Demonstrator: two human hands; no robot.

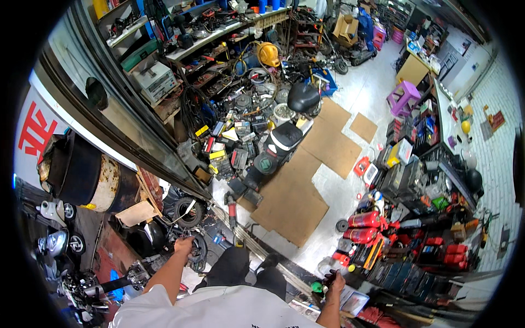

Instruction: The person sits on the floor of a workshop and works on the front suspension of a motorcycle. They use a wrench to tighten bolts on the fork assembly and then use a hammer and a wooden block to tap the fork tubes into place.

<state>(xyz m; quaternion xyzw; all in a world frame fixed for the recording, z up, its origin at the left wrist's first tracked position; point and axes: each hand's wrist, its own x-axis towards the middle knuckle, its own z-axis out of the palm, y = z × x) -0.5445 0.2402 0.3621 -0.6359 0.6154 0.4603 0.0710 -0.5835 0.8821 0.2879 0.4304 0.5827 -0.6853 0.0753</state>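
Observation:
My left hand [184, 246] is reached out low on the left, beside a small black wheel [200, 250] and other machine parts. Its fingers are curled, and what they hold, if anything, is too small to make out. At the lower right, my right hand [338, 283] closes around a dark object [329, 277] whose kind I cannot tell. Near that hand are a green round item [316, 286] and a pale flat panel [354, 302]. An angle grinder-like tool with a red body [232, 212] lies on the floor ahead of my knees.
Cardboard sheets [290, 205] cover the floor ahead, with a black-seated scooter [284, 136] along their left edge. Several batteries [239, 158] crowd the left. Red fire extinguishers [363, 220] lie right; a purple stool [403, 97] stands farther back. A metal door track [257, 249] crosses before me.

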